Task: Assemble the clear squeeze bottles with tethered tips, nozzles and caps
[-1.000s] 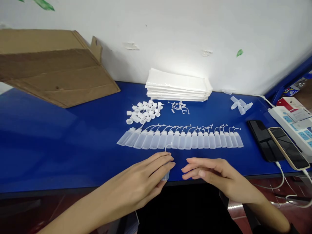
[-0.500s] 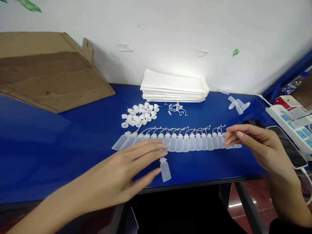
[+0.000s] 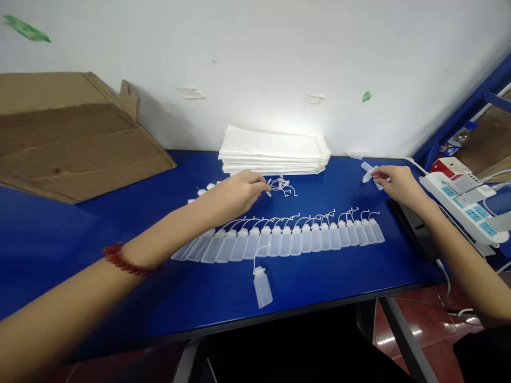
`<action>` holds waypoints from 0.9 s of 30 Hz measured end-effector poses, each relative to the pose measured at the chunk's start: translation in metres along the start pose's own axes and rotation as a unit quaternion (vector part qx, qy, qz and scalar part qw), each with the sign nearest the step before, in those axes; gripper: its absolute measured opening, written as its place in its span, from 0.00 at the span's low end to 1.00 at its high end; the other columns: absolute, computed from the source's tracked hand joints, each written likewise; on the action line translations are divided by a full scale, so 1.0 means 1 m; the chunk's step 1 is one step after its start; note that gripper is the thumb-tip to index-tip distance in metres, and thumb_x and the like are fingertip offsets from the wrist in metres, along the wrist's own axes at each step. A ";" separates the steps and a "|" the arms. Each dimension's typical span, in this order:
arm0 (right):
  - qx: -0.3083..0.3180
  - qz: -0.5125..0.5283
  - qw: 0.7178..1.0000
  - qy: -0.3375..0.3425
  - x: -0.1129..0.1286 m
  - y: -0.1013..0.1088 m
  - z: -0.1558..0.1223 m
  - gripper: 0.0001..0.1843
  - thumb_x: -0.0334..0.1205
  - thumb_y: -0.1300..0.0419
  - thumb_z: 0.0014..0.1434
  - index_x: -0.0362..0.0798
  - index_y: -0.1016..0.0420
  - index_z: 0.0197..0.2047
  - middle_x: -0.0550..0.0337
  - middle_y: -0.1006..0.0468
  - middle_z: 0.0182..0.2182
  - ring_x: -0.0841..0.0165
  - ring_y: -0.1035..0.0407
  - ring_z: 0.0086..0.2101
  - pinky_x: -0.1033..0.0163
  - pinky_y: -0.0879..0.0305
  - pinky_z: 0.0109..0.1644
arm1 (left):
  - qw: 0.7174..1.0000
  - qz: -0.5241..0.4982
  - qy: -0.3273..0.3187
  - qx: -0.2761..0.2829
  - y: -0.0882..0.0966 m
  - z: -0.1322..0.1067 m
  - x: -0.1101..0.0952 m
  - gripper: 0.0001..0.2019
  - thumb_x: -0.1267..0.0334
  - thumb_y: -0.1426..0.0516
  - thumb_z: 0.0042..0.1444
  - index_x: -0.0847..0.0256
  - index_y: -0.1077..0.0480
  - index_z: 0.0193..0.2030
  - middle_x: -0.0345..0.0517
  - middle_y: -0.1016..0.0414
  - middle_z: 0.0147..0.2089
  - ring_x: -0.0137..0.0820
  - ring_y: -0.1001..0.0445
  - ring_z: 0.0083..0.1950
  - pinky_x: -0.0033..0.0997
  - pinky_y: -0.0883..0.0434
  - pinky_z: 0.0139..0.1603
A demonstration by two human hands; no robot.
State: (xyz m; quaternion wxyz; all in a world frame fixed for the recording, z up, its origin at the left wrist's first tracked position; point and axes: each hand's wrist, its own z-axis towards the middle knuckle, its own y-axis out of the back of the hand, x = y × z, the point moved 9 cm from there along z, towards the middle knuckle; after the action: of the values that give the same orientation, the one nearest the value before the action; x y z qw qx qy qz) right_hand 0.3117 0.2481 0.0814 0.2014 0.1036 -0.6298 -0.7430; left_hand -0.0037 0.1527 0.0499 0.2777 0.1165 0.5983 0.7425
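My left hand (image 3: 241, 196) reaches over the table with its fingertips pinched together at the left edge of a small pile of thin white plastic straps (image 3: 284, 184); a strap's end shows at the fingertips. On the right, my right hand (image 3: 395, 183) has thumb and fingers closed on a small translucent bottle (image 3: 378, 184) in a loose group of bottles, partly covered by the hand. A long row of capped bottles with curved straps (image 3: 285, 242) lies across the middle. One more strapped bottle (image 3: 262, 290) lies alone nearer the front edge.
White caps (image 3: 202, 191) lie partly hidden behind my left forearm. A stack of white sheets or bags (image 3: 273, 151) rests against the wall. Cardboard (image 3: 80, 143) leans at left. A dark phone (image 3: 415, 234) and a power strip (image 3: 465, 205) with cables lie at right.
My left hand has moved forward from above the lone bottle to the strap pile. My right hand has moved forward from the row's right end to the loose bottles. The lone bottle stays lying.
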 end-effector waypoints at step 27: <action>0.032 0.295 0.943 0.150 0.106 0.017 -0.038 0.10 0.41 0.38 0.61 0.47 0.24 0.45 0.55 0.20 0.40 0.65 0.27 0.39 0.60 0.31 0.43 | 0.928 -0.292 0.112 -0.204 0.061 -0.020 -0.076 0.03 0.62 0.38 0.57 0.56 0.23 0.33 0.40 0.19 0.36 0.28 0.23 0.34 0.26 0.25 0.30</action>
State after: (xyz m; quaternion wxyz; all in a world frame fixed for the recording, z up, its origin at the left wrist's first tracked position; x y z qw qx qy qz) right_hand 0.2351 0.1668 0.1020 0.5004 0.0301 -0.6178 -0.6058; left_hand 0.0321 0.0864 0.1155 0.4311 -0.2062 0.4682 0.7432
